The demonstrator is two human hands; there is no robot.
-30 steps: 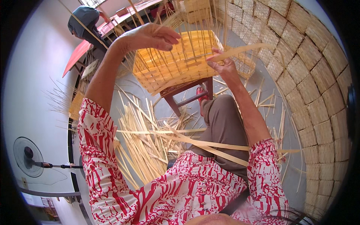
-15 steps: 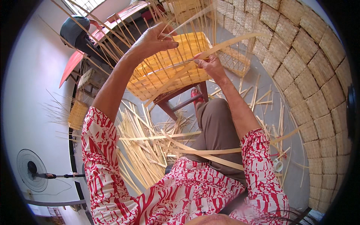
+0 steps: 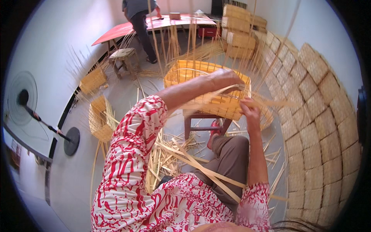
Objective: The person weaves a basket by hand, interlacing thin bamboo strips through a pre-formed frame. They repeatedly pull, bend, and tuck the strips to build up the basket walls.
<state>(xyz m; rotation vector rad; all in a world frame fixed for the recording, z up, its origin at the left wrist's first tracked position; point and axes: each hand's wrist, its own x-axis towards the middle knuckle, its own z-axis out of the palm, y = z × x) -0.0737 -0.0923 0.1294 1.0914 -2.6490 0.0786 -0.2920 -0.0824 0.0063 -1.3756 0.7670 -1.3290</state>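
Observation:
A yellow woven basket (image 3: 210,101) with tall upright stakes rests on a dark wooden stool (image 3: 188,124) before me. My left hand (image 3: 228,79) reaches across its top to the right end, fingers curled down around a thin pale bamboo strip (image 3: 224,91). Lower, at the near right corner, my right hand (image 3: 251,110) pinches a wide bamboo strip (image 3: 276,103) that runs along the basket's near side and sticks out to the right. Motion smears both strips, and the left fingertips are partly hidden.
Loose strips (image 3: 164,156) litter the floor and cross my lap. Finished woven pieces (image 3: 320,154) are stacked along the right. Part-woven baskets (image 3: 101,118), a small stool (image 3: 123,54) and a fan (image 3: 24,97) stand left. Another person (image 3: 141,23) bends over a red table (image 3: 119,34).
My view has swung up and left, showing more of the room. My left hand has moved from above the basket's middle to its right end, near my right hand.

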